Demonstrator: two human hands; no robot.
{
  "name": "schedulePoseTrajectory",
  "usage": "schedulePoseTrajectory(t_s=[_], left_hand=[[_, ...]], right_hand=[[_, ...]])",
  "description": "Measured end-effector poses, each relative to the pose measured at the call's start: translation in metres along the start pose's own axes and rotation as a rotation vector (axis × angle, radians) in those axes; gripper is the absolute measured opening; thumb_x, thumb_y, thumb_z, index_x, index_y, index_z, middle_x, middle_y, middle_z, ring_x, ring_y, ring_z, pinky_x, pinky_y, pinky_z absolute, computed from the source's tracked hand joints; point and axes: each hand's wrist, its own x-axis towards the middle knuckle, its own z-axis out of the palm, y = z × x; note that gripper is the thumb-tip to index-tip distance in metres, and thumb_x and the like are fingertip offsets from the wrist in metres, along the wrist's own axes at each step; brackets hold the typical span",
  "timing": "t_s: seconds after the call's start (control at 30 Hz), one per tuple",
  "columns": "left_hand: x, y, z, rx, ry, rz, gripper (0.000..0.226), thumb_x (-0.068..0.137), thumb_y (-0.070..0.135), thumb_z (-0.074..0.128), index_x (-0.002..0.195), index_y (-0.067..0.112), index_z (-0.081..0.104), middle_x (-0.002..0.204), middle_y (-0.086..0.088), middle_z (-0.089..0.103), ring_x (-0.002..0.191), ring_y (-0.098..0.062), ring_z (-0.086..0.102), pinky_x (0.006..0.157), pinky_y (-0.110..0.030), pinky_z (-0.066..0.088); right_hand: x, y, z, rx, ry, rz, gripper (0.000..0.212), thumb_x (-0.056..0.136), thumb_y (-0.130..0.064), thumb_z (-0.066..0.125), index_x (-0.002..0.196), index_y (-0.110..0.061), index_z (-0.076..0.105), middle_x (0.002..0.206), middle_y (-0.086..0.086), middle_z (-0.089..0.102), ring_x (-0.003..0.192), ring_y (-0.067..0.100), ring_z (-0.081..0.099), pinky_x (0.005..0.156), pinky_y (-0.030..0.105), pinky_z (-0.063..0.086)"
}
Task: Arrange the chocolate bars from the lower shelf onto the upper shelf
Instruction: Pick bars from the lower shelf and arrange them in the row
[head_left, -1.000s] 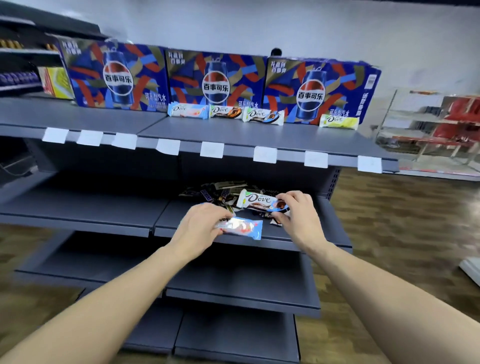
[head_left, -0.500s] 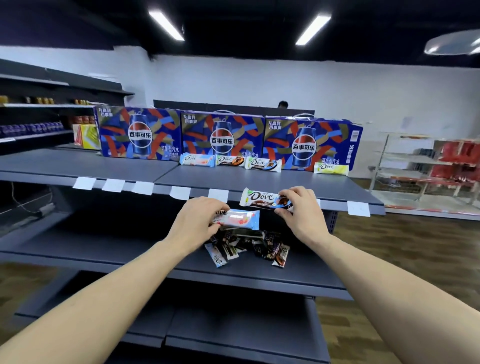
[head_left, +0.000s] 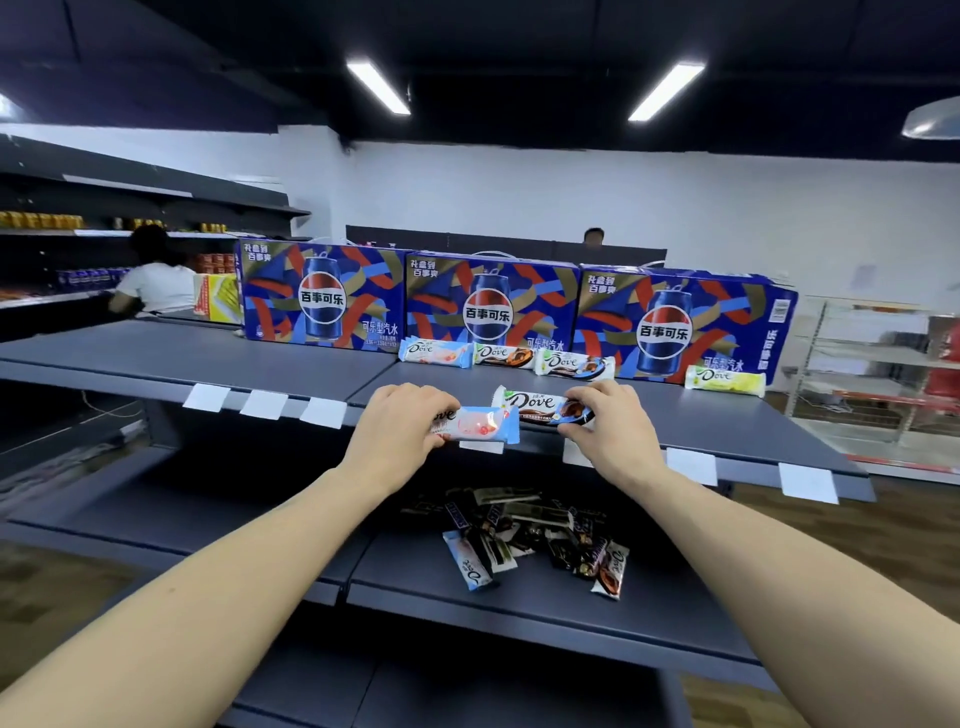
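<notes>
My left hand pinches a pink-and-blue Dove bar by its left end, level with the front edge of the upper shelf. My right hand grips a white-and-brown Dove bar by its right end, just over that shelf's front. Several Dove bars lie in a row at the back of the upper shelf, against the boxes. A loose pile of chocolate bars lies on the lower shelf beneath my hands.
Three blue Pepsi boxes stand along the back of the upper shelf. White price tags line its front edge. A person in a white top stands at far left by other shelving. A wire rack is at right.
Both hands have risen from the lower shelf to the upper shelf's front edge, each carrying its bar. My view has tilted upward.
</notes>
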Motion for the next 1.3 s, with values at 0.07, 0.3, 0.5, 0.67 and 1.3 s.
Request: schedulePoseTrajectory(t_s=[0.07, 0.3, 0.5, 0.67, 1.3], left_hand=[[0.008, -0.013, 0.004, 0.023, 0.003, 0.006, 0.04, 0.079, 0.024, 0.076, 0.116, 0.028, 0.061, 0.114, 0.012, 0.064, 0.105, -0.015, 0.056, 0.095, -0.032, 0.037], [0.043, -0.064, 0.02, 0.091, 0.01, 0.01, 0.032, 0.08, 0.029, 0.075, 0.11, 0.029, 0.063, 0.107, 0.012, 0.066, 0.101, -0.015, 0.058, 0.092, -0.031, 0.036], [0.064, -0.081, 0.039, 0.097, -0.042, -0.011, 0.031, 0.084, 0.025, 0.07, 0.113, 0.03, 0.062, 0.113, 0.011, 0.064, 0.107, -0.016, 0.055, 0.094, -0.031, 0.035], [0.08, -0.089, 0.054, 0.107, -0.05, -0.018, 0.032, 0.085, 0.025, 0.069, 0.116, 0.03, 0.061, 0.116, 0.011, 0.063, 0.111, -0.015, 0.054, 0.095, -0.031, 0.035], [0.145, -0.116, 0.106, 0.125, -0.137, -0.13, 0.036, 0.088, 0.02, 0.064, 0.123, 0.028, 0.059, 0.116, 0.007, 0.063, 0.105, -0.02, 0.056, 0.084, -0.032, 0.047]], right_hand=[[0.013, -0.003, 0.01, -0.001, -0.009, -0.006, 0.04, 0.085, -0.03, 0.072, 0.123, -0.02, 0.063, 0.117, -0.001, 0.056, 0.114, 0.021, 0.044, 0.092, 0.032, 0.041], [0.06, -0.013, 0.04, -0.004, -0.034, -0.003, 0.043, 0.086, -0.034, 0.07, 0.126, -0.021, 0.061, 0.12, -0.003, 0.056, 0.117, 0.02, 0.043, 0.093, 0.032, 0.041], [0.088, -0.008, 0.061, -0.005, -0.045, -0.01, 0.041, 0.084, -0.034, 0.073, 0.123, -0.022, 0.065, 0.114, -0.004, 0.057, 0.113, 0.019, 0.046, 0.09, 0.031, 0.042], [0.11, 0.004, 0.074, 0.0, -0.065, -0.022, 0.042, 0.08, -0.036, 0.076, 0.119, -0.023, 0.067, 0.109, -0.003, 0.059, 0.108, 0.02, 0.051, 0.087, 0.032, 0.046], [0.173, 0.044, 0.109, 0.018, -0.099, -0.018, 0.042, 0.081, -0.034, 0.077, 0.119, -0.022, 0.066, 0.114, -0.001, 0.059, 0.111, 0.02, 0.048, 0.088, 0.03, 0.042]])
